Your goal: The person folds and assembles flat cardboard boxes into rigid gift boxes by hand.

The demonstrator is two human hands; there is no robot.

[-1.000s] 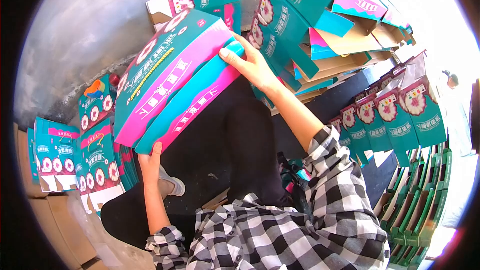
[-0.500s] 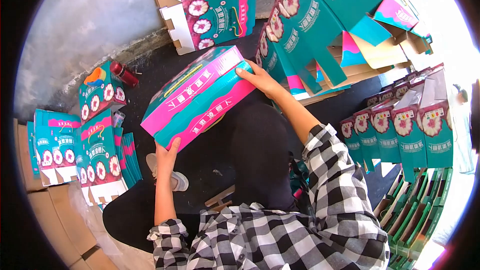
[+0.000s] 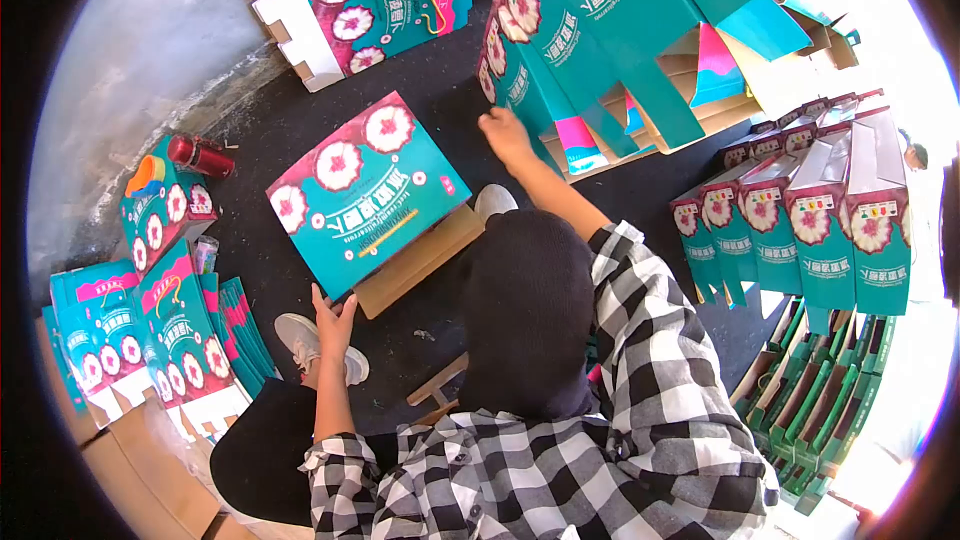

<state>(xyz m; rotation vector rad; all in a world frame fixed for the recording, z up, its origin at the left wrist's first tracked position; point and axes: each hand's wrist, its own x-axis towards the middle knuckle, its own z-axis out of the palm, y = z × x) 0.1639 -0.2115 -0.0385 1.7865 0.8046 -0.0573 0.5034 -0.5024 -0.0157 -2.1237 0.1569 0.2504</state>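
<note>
A teal carton with pictures of cut fruit and a yellow cord handle stands in front of me, a brown cardboard flap showing along its near side. My left hand is open, fingers spread, with its fingertips right at the carton's near-left corner. Off to the carton's right, my right hand is apart from it and holds nothing, its fingers loosely bent. It is close to the left edge of a pile of teal cartons with open flaps.
Another carton lies at the back. Rows of standing cartons are at the right, above stacked green-edged pieces. Folded cartons and a red bottle are at the left. A brown cardboard piece lies near my knee.
The carton has left both hands, moving lower and turning so its fruit-printed face shows. My left hand has opened; my right hand has come away towards the carton pile. The view has shifted.
</note>
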